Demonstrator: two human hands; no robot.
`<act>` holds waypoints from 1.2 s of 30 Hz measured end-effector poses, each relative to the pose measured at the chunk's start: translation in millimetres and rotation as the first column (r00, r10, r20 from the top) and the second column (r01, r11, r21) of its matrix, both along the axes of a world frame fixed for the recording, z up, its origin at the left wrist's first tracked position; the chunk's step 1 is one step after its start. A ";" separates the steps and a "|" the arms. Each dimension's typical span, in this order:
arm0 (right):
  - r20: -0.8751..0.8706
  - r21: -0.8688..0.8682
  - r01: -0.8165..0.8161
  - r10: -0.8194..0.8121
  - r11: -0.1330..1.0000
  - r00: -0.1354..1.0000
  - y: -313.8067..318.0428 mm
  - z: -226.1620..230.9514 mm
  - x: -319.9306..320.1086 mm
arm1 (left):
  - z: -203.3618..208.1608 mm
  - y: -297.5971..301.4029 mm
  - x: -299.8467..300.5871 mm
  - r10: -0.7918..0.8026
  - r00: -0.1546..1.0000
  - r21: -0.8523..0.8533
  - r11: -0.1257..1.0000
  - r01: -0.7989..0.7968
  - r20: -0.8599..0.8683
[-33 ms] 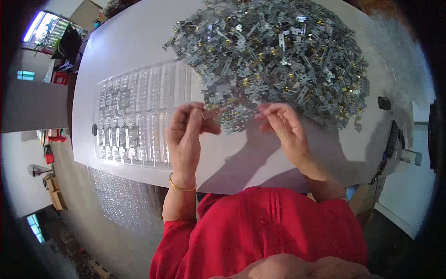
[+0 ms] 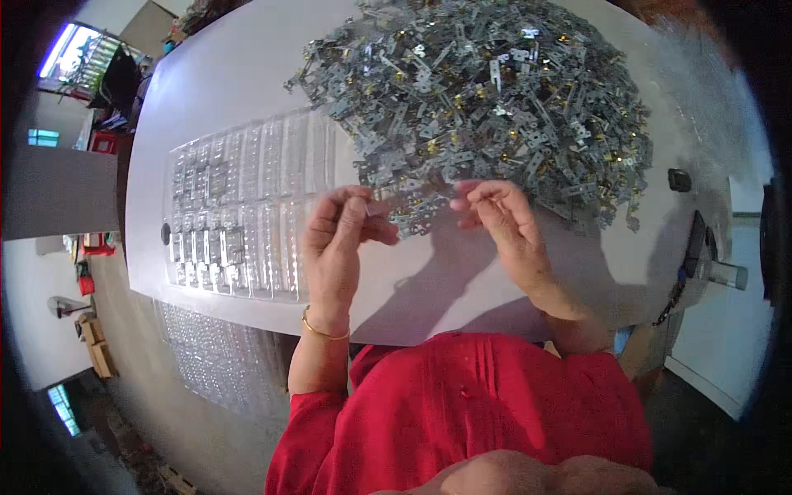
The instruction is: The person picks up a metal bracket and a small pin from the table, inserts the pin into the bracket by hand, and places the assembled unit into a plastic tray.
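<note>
Left hand (image 2: 334, 239) has shifted rightward, overlapping clear tray (image 2: 264, 161), right hand (image 2: 509, 227) beside metal-parts heap (image 2: 495, 107); whether fingers meet is unclear.

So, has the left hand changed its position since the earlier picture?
Yes, slightly. Judged against the clear compartmented plastic tray, the left hand has shifted a little to the right, away from the tray's left edge.

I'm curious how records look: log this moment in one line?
left hand: curled, by clear plastic tray | right hand: curled, by metal parts pile | grip contents: unclear | tray: partly filled
</note>
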State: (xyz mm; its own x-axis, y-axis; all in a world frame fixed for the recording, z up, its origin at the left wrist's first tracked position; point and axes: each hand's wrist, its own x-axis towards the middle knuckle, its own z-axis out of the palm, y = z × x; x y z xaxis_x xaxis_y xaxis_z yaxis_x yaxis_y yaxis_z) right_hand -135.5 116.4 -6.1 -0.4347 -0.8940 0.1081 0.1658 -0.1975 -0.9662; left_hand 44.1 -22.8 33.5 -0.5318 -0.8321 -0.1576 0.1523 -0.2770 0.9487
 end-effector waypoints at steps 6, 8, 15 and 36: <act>0.073 0.028 -0.001 -0.001 1.000 0.997 6.8 1.0 0.1 | -26.4 14.6 -8.1 -0.219 0.966 0.247 0.937 0.247 -0.138; 0.029 0.057 0.055 -0.056 0.997 0.998 6.5 3.7 -0.4 | -27.1 17.5 -11.9 -0.245 0.965 0.254 0.931 0.260 -0.091; -0.104 0.106 0.115 -0.104 0.988 0.989 9.0 7.7 -4.3 | -21.3 24.9 -18.3 0.123 0.882 -0.657 0.714 0.240 0.455; -0.459 0.217 0.197 -0.078 0.956 0.885 6.4 8.3 8.6 | -33.1 34.7 -34.1 -0.275 0.961 0.145 0.953 0.266 0.044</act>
